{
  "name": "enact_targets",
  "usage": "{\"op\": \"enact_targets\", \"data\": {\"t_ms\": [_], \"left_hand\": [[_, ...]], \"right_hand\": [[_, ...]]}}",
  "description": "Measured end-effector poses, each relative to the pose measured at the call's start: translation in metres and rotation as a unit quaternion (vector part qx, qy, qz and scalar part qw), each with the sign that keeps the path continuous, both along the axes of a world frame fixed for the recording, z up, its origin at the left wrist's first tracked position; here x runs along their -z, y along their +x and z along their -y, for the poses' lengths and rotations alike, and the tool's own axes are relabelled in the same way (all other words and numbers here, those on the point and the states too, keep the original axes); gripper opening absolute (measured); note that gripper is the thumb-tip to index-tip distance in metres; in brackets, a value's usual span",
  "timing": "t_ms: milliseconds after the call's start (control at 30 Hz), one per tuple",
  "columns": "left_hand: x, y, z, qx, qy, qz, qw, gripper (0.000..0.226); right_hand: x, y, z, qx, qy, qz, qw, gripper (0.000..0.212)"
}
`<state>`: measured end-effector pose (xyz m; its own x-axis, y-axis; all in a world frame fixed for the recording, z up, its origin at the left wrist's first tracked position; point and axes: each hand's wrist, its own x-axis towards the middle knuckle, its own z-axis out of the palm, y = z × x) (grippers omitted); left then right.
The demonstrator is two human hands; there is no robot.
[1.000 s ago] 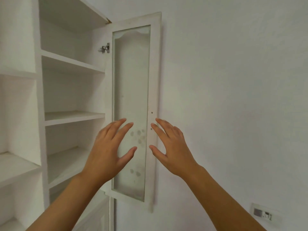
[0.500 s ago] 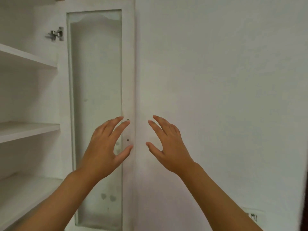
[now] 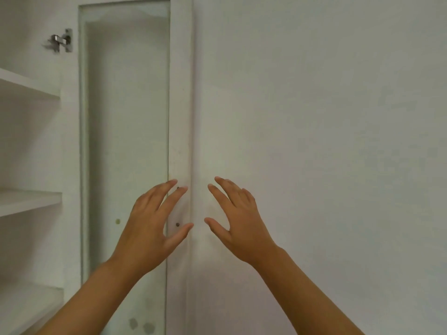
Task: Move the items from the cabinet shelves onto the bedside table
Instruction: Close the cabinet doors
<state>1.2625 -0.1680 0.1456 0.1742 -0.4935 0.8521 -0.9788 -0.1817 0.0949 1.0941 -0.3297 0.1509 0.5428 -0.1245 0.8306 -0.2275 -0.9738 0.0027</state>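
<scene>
Both hands were raised in front of the person with fingers spread and nearly straight, holding nothing. The left hand (image 3: pixel 150 226) hung in front of the cabinet door (image 3: pixel 180 117), its fingertips and thumb overlapping the door's white right-hand frame strip; whether they touched the wood could not be told. Two small dark screw holes (image 3: pixel 177 224) in that strip showed just beside the left forefinger and thumb. The right hand (image 3: pixel 238 221) was held just right of the door's edge, in front of the plain white wall (image 3: pixel 326 117), palm turned toward the left hand, with a narrow gap between the two thumbs.

The door stood swung fully open, lying nearly flat against the wall. Its tall frosted glass panel (image 3: pixel 125 129) filled the space left of the frame strip, and the left wrist and forearm crossed the panel's lower part. A few pale smudges (image 3: pixel 141 325) marked the glass near its bottom. A metal hinge (image 3: pixel 60 42) sat left of the door near its top.

Left of the door, well apart from both hands, lay the white cabinet shelves (image 3: pixel 29 201): one near hinge height, one at about the level of the hands, one lower. No items showed on the visible parts of those shelves, and the bedside desk was out of view.
</scene>
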Motion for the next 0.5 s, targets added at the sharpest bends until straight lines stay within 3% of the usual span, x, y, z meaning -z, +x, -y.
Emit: {"op": "enact_targets", "data": {"t_ms": [500], "left_hand": [[0.012,0.038,0.066,-0.075,0.009,0.034,0.997,0.095]], "right_hand": [[0.016,0.094,0.081,-0.119,-0.045,-0.027,0.992,0.077]]}}
